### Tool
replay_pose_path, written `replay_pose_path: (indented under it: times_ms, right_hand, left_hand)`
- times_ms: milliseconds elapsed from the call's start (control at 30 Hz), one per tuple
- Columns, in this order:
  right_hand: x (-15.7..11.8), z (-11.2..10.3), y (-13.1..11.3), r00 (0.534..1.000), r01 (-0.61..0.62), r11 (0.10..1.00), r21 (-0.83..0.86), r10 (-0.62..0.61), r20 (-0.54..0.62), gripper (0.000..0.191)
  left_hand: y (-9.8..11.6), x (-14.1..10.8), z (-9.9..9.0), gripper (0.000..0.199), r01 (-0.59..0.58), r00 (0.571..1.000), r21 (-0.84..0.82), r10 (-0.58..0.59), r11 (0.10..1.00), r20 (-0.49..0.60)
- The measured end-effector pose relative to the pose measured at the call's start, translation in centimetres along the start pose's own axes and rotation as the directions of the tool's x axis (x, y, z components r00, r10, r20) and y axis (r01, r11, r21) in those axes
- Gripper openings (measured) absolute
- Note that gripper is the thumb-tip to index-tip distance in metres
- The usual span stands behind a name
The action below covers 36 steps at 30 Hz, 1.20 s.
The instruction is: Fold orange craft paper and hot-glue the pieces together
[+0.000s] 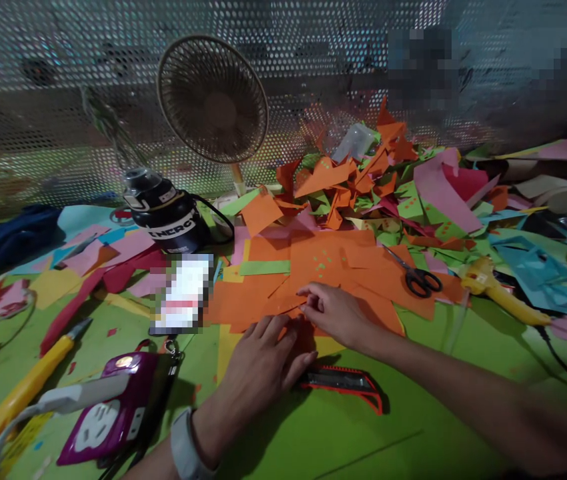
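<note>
My left hand (263, 357), a grey band on its wrist, rests palm down over the near edge of the stacked orange paper (258, 297). Its fingers lie on the paper, and the thumb is apart from them. Just beyond it, my right hand (336, 313) is closed, fingers curled above the orange sheets; what they hold, if anything, is hidden. Beside my left thumb lies a red-framed utility knife (343, 380) on the green surface. Small green dots (322, 263) show on the orange paper, with a green strip (264, 267) to their left.
Black-handled scissors (421, 280) and a yellow glue gun (506, 300) lie to the right. At left are a phone (183, 293), a purple power bank (113, 410), a yellow-handled tool (33, 383) and a black bottle (168, 213). A fan (213, 100) stands behind, near heaped paper scraps (353, 180).
</note>
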State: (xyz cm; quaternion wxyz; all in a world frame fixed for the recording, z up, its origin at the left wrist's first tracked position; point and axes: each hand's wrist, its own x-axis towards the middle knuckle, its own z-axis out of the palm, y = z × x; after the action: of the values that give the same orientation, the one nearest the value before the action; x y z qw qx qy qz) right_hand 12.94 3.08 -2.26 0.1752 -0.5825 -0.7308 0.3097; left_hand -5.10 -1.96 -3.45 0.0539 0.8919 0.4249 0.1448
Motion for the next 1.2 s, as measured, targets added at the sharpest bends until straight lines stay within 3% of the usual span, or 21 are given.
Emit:
replay_pose_path:
  times_ms: [400, 667, 1033, 1200]
  right_hand:
    - [0.0, 0.2, 0.2, 0.997, 0.070, 0.994, -0.087, -0.072, -0.013, 0.024]
    - [0.1, 0.4, 0.3, 0.995, 0.100, 0.988, -0.114, -0.102, -0.011, 0.022]
    - [0.0, 0.4, 0.4, 0.992, 0.118, 0.979, -0.169, -0.122, -0.013, 0.023]
    - [-0.9, 0.6, 0.1, 0.997, 0.068, 0.946, -0.317, -0.074, -0.006, 0.028]
  left_hand:
    - [0.3, 0.2, 0.1, 0.038, 0.012, 1.000, 0.022, -0.012, 1.000, 0.006]
    - [0.5, 0.4, -0.3, 0.041, 0.051, 0.994, -0.006, -0.050, 0.999, 0.097]
    - [0.6, 0.8, -0.4, 0.048, -0.020, 0.993, 0.099, 0.009, 0.995, 0.118]
    - [0.6, 1.2, -0.4, 0.057, -0.070, 0.995, 0.126, 0.060, 0.990, 0.082]
